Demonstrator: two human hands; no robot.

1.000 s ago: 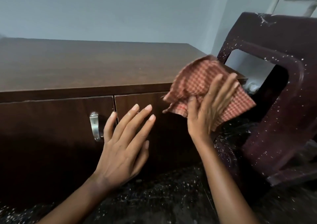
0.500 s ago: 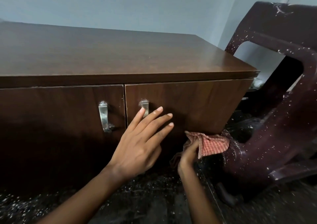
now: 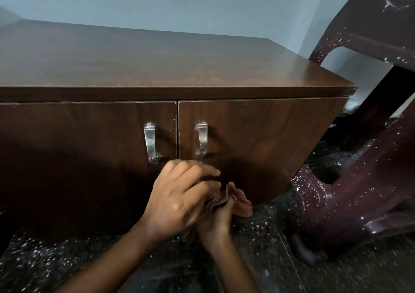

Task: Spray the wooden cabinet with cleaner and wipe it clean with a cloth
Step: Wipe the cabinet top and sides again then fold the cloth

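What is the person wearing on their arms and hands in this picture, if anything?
Nothing shows. The left hand and right hand are bare: no gloves, rings, watch or bracelet in view. The left forearm and right forearm are uncovered down to the frame's edge, so no sleeve is visible.

Dark brown wood-grain cabinet (image 3: 157, 68), silver handles (image 3: 151, 143), reddish cloth (image 3: 235, 200), white-speckled maroon chair (image 3: 350, 194)

Dim, edges bowed, hands perhaps slightly blurred.
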